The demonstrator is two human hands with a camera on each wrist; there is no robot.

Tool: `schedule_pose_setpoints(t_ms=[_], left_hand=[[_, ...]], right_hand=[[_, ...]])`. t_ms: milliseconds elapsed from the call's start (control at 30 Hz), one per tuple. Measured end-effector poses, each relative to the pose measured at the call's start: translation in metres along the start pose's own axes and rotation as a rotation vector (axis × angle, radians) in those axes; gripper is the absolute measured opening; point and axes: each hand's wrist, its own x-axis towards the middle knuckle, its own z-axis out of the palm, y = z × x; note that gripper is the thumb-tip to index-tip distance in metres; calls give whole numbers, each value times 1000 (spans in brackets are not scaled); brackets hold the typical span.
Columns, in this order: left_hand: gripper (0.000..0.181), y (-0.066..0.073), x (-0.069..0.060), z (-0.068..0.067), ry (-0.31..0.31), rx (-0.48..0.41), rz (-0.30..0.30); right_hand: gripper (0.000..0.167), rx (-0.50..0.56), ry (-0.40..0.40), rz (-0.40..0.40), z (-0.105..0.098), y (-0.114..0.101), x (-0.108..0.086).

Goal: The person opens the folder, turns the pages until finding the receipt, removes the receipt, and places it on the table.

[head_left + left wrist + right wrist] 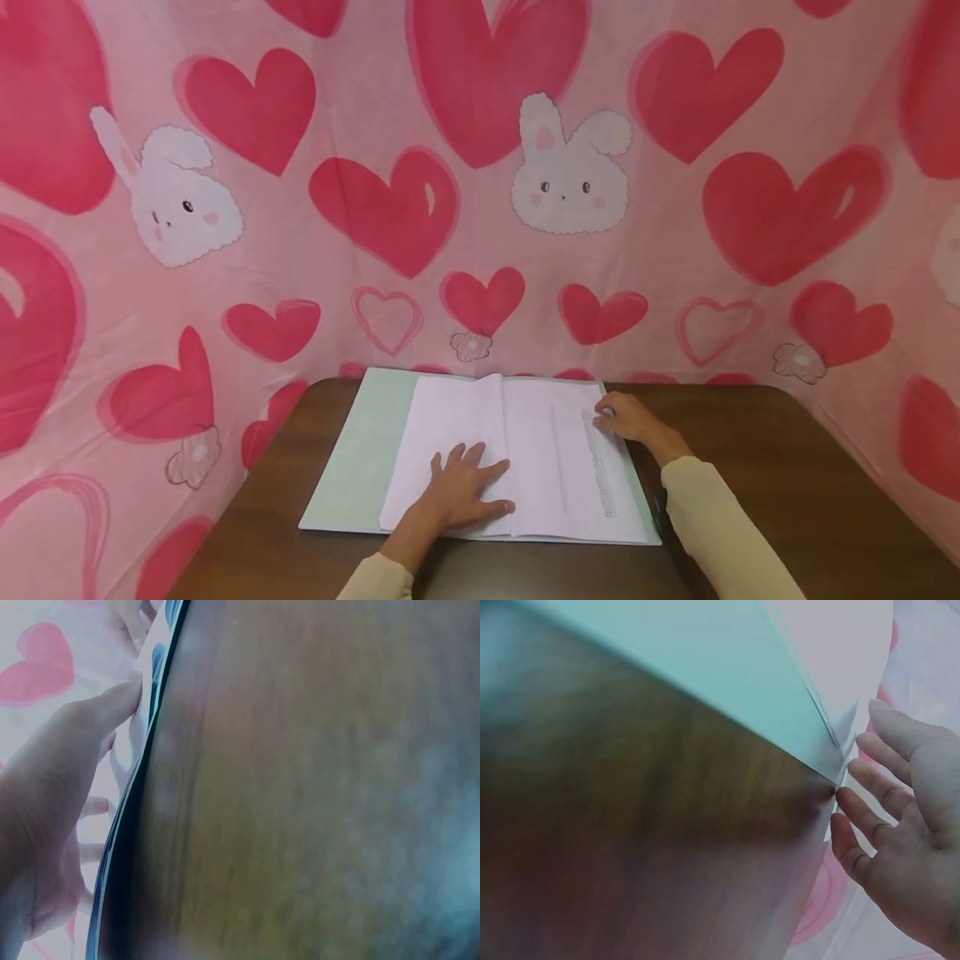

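Note:
On the table lies an open pale green folder [360,458] with white sheets in it. My left hand [457,492] rests with spread fingers on the left page [442,408], near the centre fold. Lines of small print run along the outer side of the right page [551,475]. At that page's far right corner is my right hand [630,417], fingers slightly bent at the edge. The right wrist view shows the right fingertips [845,796] at the corner of the green cover [712,667], where a sheet corner lifts slightly; the thumb stands apart from the fingers.
The dark brown wooden table [757,467] extends to both sides of the folder. Behind it hangs a pink cloth [660,250] with red hearts and white rabbits, which also runs down along both sides.

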Motion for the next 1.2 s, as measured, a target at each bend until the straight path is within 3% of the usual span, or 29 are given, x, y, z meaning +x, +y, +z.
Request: schedule_pose_setpoints(t_ms=[267, 400, 567, 800, 967, 1100, 1200], left_hand=[[71, 2, 0, -3, 21, 12, -2], [71, 2, -1, -4, 17, 10, -7], [69, 2, -3, -2, 32, 15, -9], [68, 3, -3, 6, 31, 20, -7], [68, 2, 0, 5, 37, 32, -13], [69, 1, 1, 5, 32, 27, -13], [70, 1, 1, 5, 31, 25, -14]], right_hand=[[48, -16, -22, 144, -3, 5, 23], [57, -75, -44, 155, 1, 10, 33], [70, -74, -57, 195, 8, 13, 38], [71, -36, -56, 252, 12, 17, 40], [63, -17, -8, 251, 12, 16, 44], [53, -8, 35, 200, 12, 15, 45], [59, 52, 33, 190, 11, 13, 43]])
